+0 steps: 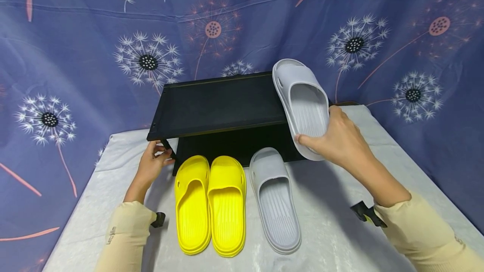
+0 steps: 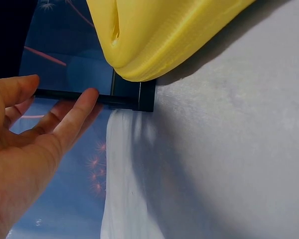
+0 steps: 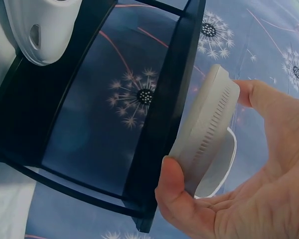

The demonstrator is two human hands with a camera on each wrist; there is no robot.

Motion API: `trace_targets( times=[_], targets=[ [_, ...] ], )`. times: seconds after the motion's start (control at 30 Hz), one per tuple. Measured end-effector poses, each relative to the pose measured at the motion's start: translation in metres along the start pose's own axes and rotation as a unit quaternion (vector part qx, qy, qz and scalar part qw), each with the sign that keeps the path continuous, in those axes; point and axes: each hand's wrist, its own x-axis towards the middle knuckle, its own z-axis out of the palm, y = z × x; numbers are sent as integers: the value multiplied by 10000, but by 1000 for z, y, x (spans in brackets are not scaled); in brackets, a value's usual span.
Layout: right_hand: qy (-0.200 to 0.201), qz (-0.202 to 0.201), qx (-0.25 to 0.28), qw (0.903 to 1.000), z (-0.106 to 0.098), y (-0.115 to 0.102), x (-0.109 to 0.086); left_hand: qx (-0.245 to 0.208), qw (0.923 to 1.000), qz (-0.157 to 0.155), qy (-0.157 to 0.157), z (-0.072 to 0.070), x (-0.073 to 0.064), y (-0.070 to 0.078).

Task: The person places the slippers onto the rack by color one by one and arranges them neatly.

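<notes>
The right hand [image 1: 342, 137] is gripping a grey slipper [image 1: 309, 110] by the heel, thumb on one edge and fingers on the other, and that slipper is hanging up over the right end of the black rack [image 1: 223, 102]; whether it is touching the top board, I cannot tell. Over on the other side, the left hand [image 1: 151, 165] is loosely holding the rack's left leg [image 2: 119, 101], and that is looking like the right support: keeping the rack braced while the other hand is working should stop any sliding. For the slipper, keeping the pinch back at the heel is leaving the toe free, and levelling the sole before letting it bear on the board would probably be serving best, with an eye on that right edge. Now the direction: the toe is pointing away from the person and slightly left, the heel is facing back toward the palm, and the long axis is running slantwise across the rack's length. Down on the white cloth [image 1: 325, 230], the second grey slipper [image 1: 277, 209] is also pointing its toe toward the rack, and the yellow slippers [image 1: 193, 217] are lying side by side, toes that way too.
</notes>
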Motion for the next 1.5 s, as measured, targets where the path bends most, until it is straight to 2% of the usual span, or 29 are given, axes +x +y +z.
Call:
trace_targets(
  times=[1.0,1.5],
  targets=[
    [-309,-28,-322,9990,-1,-17,25,-49,10000,-19,20,-1,0,3],
    [-401,-214,-467,9979,0,-25,39,-33,9999,-94,13,-1,0,3]
  ],
)
